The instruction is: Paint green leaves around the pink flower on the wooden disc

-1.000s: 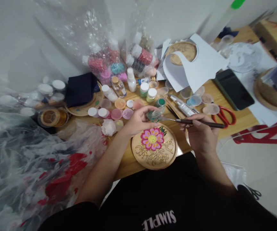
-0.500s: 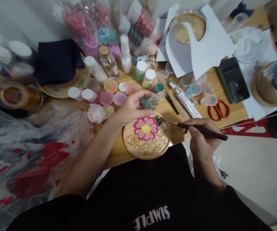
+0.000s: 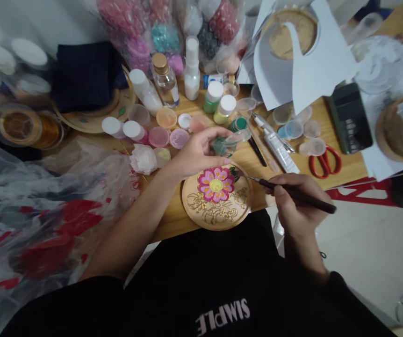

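Observation:
A round wooden plaque point(image 3: 201, 220) lies at the table's front edge, partly over my lap. It bears a pink flower point(image 3: 216, 184) with a yellow centre, dark green leaves and raised gold outlines. My left hand point(image 3: 201, 152) is closed around a small clear cup point(image 3: 222, 147) of green paint, its lid tilted open, above the plaque's far rim. In my right hand point(image 3: 294, 201) is a dark-handled paintbrush point(image 3: 298, 194), held like a pen. Its tip meets the green leaf at the flower's upper right.
Paint pots point(image 3: 158, 136), capped bottles point(image 3: 213, 97) and a glue tube point(image 3: 282, 150) stand or lie behind my hands. Red scissors point(image 3: 325, 161) and a dark phone point(image 3: 350, 119) are to the right. Crumpled plastic point(image 3: 92, 182) covers the left side; white paper point(image 3: 308, 70) lies at the back.
The view has shifted slightly, so most things appear a little farther right. Both hands keep their grips, and the brush tip stays by the green leaf.

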Tool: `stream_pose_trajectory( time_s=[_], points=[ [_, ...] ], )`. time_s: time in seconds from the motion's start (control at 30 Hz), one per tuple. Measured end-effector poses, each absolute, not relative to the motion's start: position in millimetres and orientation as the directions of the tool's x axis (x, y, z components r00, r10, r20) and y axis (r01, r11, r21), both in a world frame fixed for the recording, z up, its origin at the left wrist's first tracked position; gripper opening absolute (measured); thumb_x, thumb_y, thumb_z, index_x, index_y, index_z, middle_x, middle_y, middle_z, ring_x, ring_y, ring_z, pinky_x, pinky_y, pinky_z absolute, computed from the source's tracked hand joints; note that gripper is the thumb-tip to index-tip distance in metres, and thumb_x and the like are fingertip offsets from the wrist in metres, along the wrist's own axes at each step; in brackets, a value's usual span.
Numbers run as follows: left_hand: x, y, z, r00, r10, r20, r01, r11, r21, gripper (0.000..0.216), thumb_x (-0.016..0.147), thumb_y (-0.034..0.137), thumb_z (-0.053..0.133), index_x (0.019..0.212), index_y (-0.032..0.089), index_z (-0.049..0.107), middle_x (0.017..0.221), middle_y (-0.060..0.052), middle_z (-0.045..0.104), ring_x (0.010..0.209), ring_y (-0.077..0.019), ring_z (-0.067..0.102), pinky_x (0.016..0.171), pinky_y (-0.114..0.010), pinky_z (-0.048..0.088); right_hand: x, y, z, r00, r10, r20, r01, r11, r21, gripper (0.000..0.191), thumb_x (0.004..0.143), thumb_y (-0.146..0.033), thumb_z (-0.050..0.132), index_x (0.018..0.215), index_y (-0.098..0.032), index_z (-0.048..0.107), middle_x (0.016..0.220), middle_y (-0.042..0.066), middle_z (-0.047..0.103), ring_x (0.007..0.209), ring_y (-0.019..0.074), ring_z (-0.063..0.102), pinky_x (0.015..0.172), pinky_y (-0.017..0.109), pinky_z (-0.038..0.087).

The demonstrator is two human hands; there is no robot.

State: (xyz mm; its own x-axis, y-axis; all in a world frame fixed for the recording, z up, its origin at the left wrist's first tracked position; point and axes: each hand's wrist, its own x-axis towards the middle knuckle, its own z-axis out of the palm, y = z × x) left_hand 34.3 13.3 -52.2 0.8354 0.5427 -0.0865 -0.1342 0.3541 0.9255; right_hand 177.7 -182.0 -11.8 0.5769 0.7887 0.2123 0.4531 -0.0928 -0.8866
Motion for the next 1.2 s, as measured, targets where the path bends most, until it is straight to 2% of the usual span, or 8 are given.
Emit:
stream_pose_trajectory(
  time_s=[0.23,0.53,0.83,1.03,1.2],
  points=[
    [35,12,-52,0.829,0.553,-0.081,-0.153,0.365,0.919,0.051,0.059,0.016,0.086,0.103,0.017,0.061,0.110,-0.004,0.069,0.102,-0.0192,0.067,0.085,-0.031,0.056,168,-172,9,0.509,0.817,0.271,0.631,-0.140,-0.763,0.003,0.082,-0.020,0.069,0.082,-0.023,0.070,0.074,-0.002,0.072,0.061,0.0114,0.066,0.055,0.027,0.049],
    [35,13,-52,0.832,0.548,-0.090,-0.142,0.366,0.920,0.053,0.057,0.019,0.088,0.104,0.017,0.062,0.113,-0.005,0.067,0.109,-0.0238,0.066,0.092,-0.037,0.056,171,-182,3,0.585,0.781,0.222,0.571,-0.201,-0.796,0.002,0.084,-0.024,0.069,0.082,-0.025,0.070,0.075,-0.002,0.072,0.064,0.0140,0.067,0.059,0.030,0.051],
    [34,14,-51,0.834,0.543,-0.096,-0.128,0.361,0.924,0.051,0.059,0.015,0.086,0.104,0.016,0.061,0.120,-0.007,0.065,0.119,-0.0270,0.062,0.099,-0.040,0.054,169,-176,1,0.571,0.784,0.242,0.568,-0.164,-0.806,0.004,0.083,-0.024,0.068,0.082,-0.024,0.071,0.072,-0.002,0.072,0.062,0.0143,0.067,0.058,0.029,0.052],
    [34,14,-50,0.835,0.541,-0.101,-0.124,0.364,0.923,0.052,0.059,0.017,0.087,0.105,0.016,0.062,0.116,-0.007,0.065,0.114,-0.0285,0.064,0.094,-0.042,0.056,169,-176,2,0.557,0.793,0.246,0.588,-0.168,-0.791,0.003,0.083,-0.025,0.068,0.082,-0.025,0.071,0.074,-0.002,0.073,0.063,0.0140,0.067,0.059,0.030,0.052],
    [35,14,-51,0.829,0.554,-0.076,-0.129,0.322,0.938,0.052,0.059,0.021,0.087,0.105,0.018,0.063,0.115,-0.005,0.068,0.109,-0.0239,0.066,0.089,-0.035,0.058,169,-176,1,0.551,0.800,0.237,0.567,-0.151,-0.810,0.003,0.083,-0.024,0.068,0.081,-0.025,0.070,0.073,-0.002,0.072,0.064,0.0137,0.067,0.058,0.029,0.052]
  ],
)
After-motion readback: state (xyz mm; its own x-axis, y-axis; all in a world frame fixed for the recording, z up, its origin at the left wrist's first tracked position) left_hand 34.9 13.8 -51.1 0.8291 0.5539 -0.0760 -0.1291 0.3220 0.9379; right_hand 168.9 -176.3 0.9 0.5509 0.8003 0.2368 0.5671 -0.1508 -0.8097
